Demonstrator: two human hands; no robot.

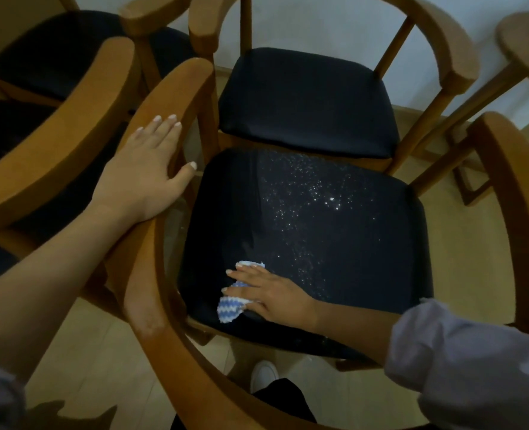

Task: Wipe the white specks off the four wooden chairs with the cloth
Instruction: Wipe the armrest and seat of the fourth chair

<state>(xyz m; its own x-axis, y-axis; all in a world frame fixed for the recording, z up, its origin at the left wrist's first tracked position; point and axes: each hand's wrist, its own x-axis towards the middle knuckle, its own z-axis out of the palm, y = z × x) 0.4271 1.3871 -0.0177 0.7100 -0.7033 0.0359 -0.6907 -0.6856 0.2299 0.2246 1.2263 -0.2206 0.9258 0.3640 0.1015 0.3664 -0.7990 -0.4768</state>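
Observation:
The nearest wooden chair [151, 274] has a dark seat [365, 243] sprinkled with white specks [300, 193] across its middle and back. My right hand [269, 293] presses a blue-and-white zigzag cloth [230, 308] flat on the seat's front left part, fingers straight. My left hand [147, 169] rests on the chair's left armrest, fingers over the top and thumb on the inner side. A second chair [306, 100] faces it, its dark seat showing no specks. Two more chairs, one at the left [55, 144] and one at the back left [49, 48], stand close by.
The four chairs stand packed together with armrests nearly touching. A round wooden table [527, 48] is at the upper right, its legs beside the near chair. My white shoe [264, 373] shows on the tiled floor under the seat.

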